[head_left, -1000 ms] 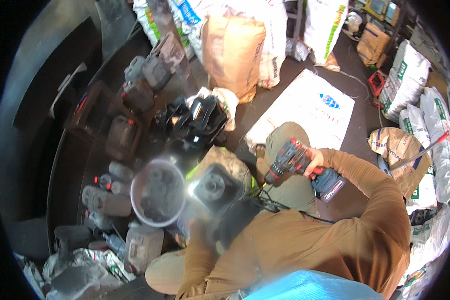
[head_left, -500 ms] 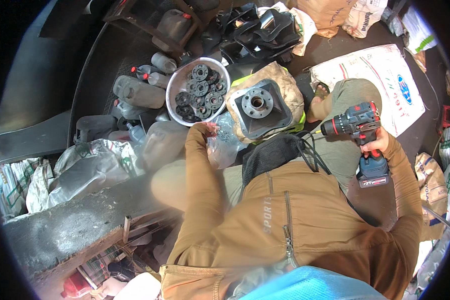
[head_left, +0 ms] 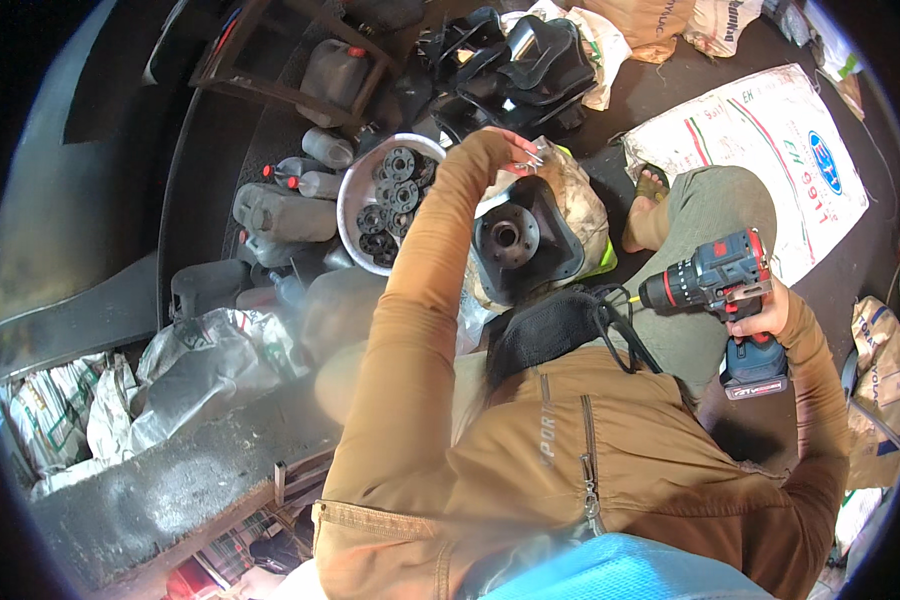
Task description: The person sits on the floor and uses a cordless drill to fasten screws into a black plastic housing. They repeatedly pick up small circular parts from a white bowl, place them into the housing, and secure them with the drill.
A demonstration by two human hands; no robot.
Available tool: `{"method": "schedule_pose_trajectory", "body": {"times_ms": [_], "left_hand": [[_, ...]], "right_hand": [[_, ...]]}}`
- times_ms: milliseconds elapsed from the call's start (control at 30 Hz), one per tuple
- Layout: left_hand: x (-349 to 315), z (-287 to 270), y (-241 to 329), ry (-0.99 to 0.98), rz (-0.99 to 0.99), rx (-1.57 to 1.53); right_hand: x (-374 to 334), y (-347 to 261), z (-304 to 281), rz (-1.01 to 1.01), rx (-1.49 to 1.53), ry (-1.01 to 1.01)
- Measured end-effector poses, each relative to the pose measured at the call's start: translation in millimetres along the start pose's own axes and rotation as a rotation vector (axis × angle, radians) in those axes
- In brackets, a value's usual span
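Note:
My right hand grips a cordless drill by its handle, over my bent leg, with the bit pointing left. My left hand is closed at the fingertips on small silvery pieces that look like screws. It is at the far edge of a black square plate with a round metal hub. The plate is tilted on a tan paper-like bundle. A clear plastic bag is partly hidden behind my left sleeve.
A white basin of round black hubs stands to the left, beside several plastic jugs. Black shaped parts are piled at the back. A white sack lies to the right. A dark ledge runs along the near left.
My left hand has moved from the clear bag up and right to the plate's far edge. The plate has tilted and turned. My right hand still holds the drill in nearly the same place.

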State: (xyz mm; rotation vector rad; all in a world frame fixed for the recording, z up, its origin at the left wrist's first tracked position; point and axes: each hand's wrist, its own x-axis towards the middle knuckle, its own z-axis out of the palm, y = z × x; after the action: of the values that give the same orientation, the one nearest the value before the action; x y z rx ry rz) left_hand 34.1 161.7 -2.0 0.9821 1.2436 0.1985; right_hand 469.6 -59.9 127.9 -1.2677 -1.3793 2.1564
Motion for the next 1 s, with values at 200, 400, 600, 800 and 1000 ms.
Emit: {"method": "schedule_pose_trajectory", "body": {"times_ms": [200, 400, 600, 800, 1000], "left_hand": [[62.7, 16.2, -21.9, 0.032, -0.093, 0.259], [49.2, 23.6, -17.7, 0.146, 0.070, 0.689], [11.9, 27.2, -13.1, 0.237, 0.235, 0.975], [-68.5, 7.5, -31.1, 0.450, 0.230, 0.541], [-166.9, 22.8, -116.2, 0.452, 0.266, 0.295]], "right_hand": [[1.7, -1.7, -3.8, 0.032, -0.002, -0.028], [6.4, -9.8, -4.1, 0.060, -0.037, -0.049], [10.1, -19.2, 2.0, 0.076, -0.070, -0.040], [11.3, -21.7, 3.4, 0.093, -0.160, -0.042], [10.9, -21.9, 7.9, 0.089, -0.130, -0.034]]}}
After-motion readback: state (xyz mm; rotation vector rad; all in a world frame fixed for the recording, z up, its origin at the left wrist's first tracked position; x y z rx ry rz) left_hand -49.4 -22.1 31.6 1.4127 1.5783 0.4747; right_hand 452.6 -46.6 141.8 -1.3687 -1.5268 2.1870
